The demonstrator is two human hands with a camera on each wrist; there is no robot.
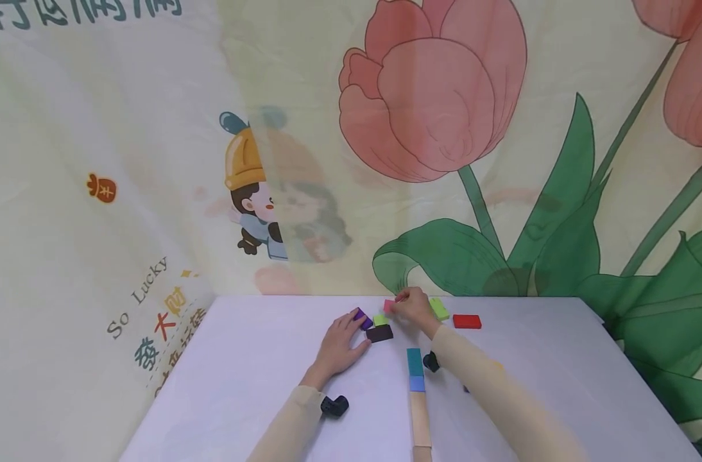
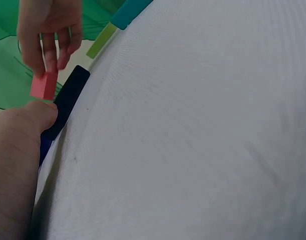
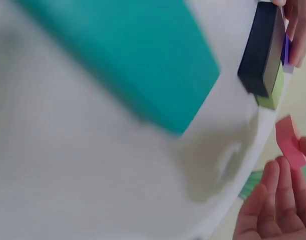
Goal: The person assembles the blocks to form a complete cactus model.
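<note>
1. Right hand (image 1: 416,308)'s grip pinches a pink block (image 1: 388,306) near the tabletop (image 1: 241,385)'s far edge.
2. Left hand (image 1: 337,343), grip loose, touches a purple block (image 1: 363,319), its thumb at a black block (image 1: 380,333).

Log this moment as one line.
right grip: pinching pink block | left grip: touching purple block | black block: beside purple block | red block: untouched on table
</note>
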